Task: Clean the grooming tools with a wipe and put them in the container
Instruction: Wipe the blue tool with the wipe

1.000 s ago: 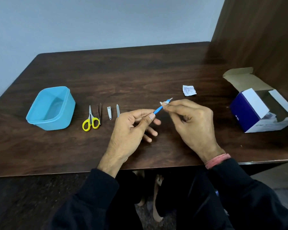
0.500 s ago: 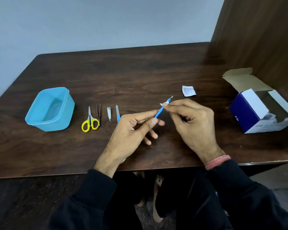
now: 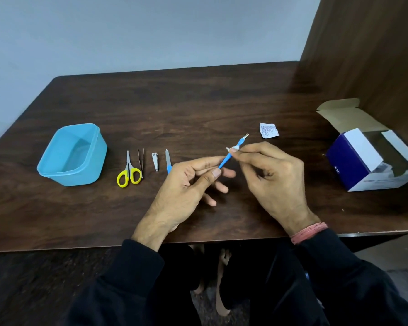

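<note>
So far the tub [image 3: 71,154] at the left looks empty — nothing is put away yet. Beside it on the bench [image 3: 198,107] lie scissors [image 3: 128,171], tweezers [image 3: 141,164], clippers [image 3: 155,161] and a file [image 3: 168,163], all waiting, by my guess uncleaned. Left hand [image 3: 184,191] pinches the low end of the blue pusher [image 3: 229,155] between thumb and forefinger; right hand [image 3: 271,177] pinches a small white wipe [image 3: 232,148] round its upper shaft. A torn sachet [image 3: 269,130] and an open box [image 3: 372,158] sit further right. First tool mid-wipe — four remain.
</note>
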The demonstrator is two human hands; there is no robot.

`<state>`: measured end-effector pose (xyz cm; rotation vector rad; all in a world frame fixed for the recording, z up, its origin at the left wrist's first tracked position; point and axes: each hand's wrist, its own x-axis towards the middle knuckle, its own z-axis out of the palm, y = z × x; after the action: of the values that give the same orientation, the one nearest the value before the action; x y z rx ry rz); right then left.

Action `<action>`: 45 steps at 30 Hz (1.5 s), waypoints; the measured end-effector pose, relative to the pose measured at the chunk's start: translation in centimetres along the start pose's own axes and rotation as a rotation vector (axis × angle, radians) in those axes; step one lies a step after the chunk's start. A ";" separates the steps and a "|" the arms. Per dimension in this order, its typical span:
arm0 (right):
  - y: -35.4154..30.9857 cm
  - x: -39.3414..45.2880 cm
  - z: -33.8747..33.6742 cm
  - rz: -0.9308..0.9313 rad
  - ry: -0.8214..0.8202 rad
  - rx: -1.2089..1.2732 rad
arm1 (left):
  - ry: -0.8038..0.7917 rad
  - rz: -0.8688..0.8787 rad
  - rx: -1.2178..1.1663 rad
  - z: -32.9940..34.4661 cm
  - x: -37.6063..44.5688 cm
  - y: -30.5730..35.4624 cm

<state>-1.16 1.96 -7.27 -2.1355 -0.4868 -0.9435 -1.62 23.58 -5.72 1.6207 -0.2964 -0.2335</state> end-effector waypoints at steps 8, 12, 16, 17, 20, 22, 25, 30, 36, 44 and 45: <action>-0.4 -0.2 -0.2 -0.055 -0.004 0.008 | 0.065 -0.037 -0.037 0.5 -0.1 0.5; -0.2 -0.2 0.0 -0.020 0.000 -0.002 | 0.061 -0.050 -0.012 0.7 0.0 0.5; 0.2 -0.1 0.1 0.003 0.011 0.005 | 0.037 -0.028 0.065 0.9 -0.1 0.4; 0.2 0.0 0.0 0.007 0.014 0.002 | 0.024 -0.018 0.083 0.8 -0.1 0.3; 0.3 0.1 0.0 0.054 0.053 0.008 | -0.010 -0.004 0.120 0.6 -0.2 0.2; 0.3 0.2 0.0 0.060 0.056 0.013 | 0.000 -0.016 0.115 0.6 -0.1 0.2; 0.1 0.0 0.0 0.000 -0.018 0.010 | 0.048 -0.056 0.084 0.7 0.1 0.1; 0.1 -0.1 0.0 -0.018 -0.041 -0.025 | 0.071 -0.062 0.060 0.8 0.2 0.0; -0.2 0.0 0.1 -0.037 -0.064 -0.014 | 0.090 -0.033 0.056 0.5 0.1 0.0; -0.2 -0.1 0.1 -0.075 -0.090 -0.016 | 0.104 -0.009 0.035 0.6 0.2 -0.2; -0.2 -0.1 0.2 -0.071 -0.087 -0.019 | 0.104 -0.009 0.035 0.6 0.2 -0.2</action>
<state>-1.26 2.20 -7.32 -2.1962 -0.6024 -0.9004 -1.64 22.92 -5.93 1.6632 -0.2142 -0.1512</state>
